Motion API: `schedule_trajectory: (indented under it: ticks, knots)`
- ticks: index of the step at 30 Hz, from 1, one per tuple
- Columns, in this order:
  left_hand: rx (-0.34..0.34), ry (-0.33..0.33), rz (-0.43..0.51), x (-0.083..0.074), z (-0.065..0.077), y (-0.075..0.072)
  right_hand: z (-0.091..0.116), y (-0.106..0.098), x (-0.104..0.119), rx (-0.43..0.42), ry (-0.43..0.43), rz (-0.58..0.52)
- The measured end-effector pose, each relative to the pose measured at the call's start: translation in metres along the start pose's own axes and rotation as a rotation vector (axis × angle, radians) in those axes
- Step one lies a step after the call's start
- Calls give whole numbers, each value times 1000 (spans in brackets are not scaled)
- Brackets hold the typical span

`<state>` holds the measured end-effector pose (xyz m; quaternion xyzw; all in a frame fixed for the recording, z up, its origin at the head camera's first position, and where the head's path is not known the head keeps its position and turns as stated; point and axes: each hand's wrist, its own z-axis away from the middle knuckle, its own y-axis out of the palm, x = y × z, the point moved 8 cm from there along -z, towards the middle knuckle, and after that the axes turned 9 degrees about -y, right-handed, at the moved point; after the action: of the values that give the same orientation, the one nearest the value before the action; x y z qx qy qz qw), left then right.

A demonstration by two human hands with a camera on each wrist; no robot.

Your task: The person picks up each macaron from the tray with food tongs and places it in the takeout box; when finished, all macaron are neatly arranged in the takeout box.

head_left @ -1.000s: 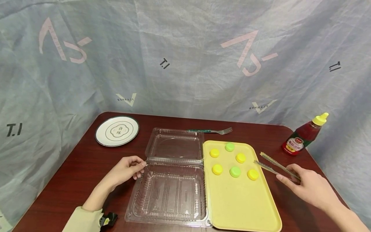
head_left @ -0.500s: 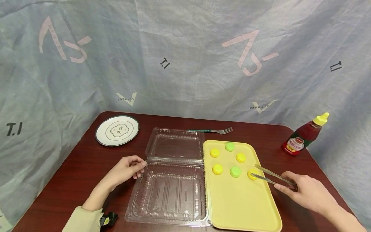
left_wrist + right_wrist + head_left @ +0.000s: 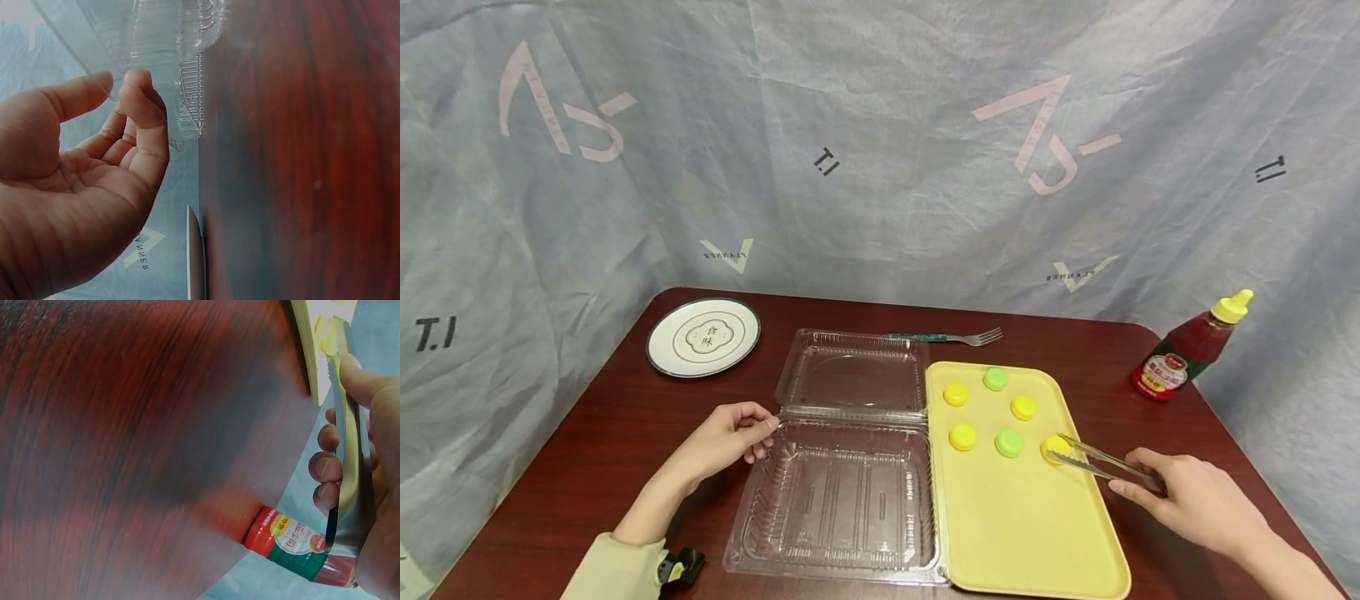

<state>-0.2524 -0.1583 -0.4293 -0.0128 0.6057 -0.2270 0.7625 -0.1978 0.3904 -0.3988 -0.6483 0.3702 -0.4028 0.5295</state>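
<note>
Here, held tongs (image 3: 351,481), 6 discs (image 3: 1009,442) in head view, right wrist's perhaps 2.

Across the head view we see soft, even light, with folds shading the grey cloth backdrop (image 3: 865,192) and small white glints on the right side of the clear clamshell container (image 3: 835,508). The left wrist view looks dimmer to us, its plastic hazy at the top. At right wrist, we notice a blurry dark patch mid-frame on the wooden tabletop (image 3: 112,425), pale sheen below.
</note>
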Motion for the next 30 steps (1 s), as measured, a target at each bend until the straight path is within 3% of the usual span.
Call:
schedule_trajectory:
  ticks: [19,30]
  knots:
    - [-2,6,15,-1,0,0,-4,-6,4,-38,-43,42]
    - [-3,-14,5,-1,1,0,-12,-20,14,-93,-75,72]
